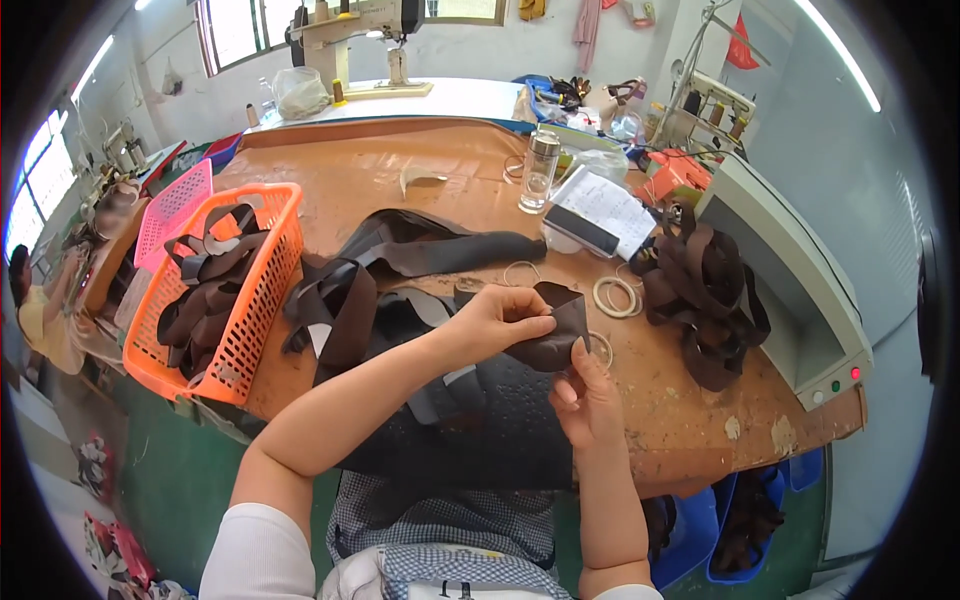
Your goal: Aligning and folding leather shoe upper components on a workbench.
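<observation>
A dark brown piece of thin, leather-like material (558, 345) is held up over the near part of the table, bent between my two hands. My left hand (500, 318) pinches it along its upper left side, thumb against fingers. On its lower right edge, my right hand (590, 400) grips it with the thumb and a finger, the other fingers curled. Below my hands lies a black mat (500, 430). Loose dark brown strips (345, 305) lie heaped left of my left forearm, and a long dark piece (440, 250) stretches beyond my hands.
An orange basket (255, 325) of brown strips stands at the left, with a pink basket (172, 215) behind. Rolls of tape (618, 298), more coiled strips (705, 290), a phone (582, 230) and a glass bottle (540, 172) are on the right. A grey machine (780, 270) borders the table.
</observation>
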Available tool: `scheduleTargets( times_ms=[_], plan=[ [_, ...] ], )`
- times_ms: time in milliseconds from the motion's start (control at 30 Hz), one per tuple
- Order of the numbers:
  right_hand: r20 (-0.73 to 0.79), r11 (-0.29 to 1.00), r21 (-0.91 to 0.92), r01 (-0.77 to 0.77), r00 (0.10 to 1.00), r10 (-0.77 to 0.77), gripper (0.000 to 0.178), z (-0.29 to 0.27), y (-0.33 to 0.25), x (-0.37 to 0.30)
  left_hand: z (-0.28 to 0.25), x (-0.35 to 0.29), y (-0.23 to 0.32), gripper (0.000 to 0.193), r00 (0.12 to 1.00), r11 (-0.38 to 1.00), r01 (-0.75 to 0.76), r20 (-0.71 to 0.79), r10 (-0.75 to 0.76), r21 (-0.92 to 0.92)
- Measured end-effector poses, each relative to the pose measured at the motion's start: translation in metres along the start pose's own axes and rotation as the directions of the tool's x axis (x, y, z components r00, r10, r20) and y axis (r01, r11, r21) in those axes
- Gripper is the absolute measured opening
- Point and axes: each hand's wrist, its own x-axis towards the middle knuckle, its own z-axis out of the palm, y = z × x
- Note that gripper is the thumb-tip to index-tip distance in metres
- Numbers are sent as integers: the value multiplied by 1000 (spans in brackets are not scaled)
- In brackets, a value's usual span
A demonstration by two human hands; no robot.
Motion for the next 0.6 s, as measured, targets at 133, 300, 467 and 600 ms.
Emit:
scheduleTargets(
  times_ms=[133,300,467,600],
  plan=[
    [-97,980,79,-184,977,192,25,-4,15,-13,9,-9,-15,13,998,997,-45,-37,43,-69],
    [9,966,42,-254,967,254,40,1,-4,-16,1,-19,4,16,930,852,-346,24,366,393],
    [-17,874,485,-15,999,27,43,0,-26,-9,-15,-85,8,21,941,807,35,-292,173,589],
    [52,864,487,124,984,-170,36,1,-35,-34,12,-135,-29,21,939,712,64,-283,194,699]
  ],
)
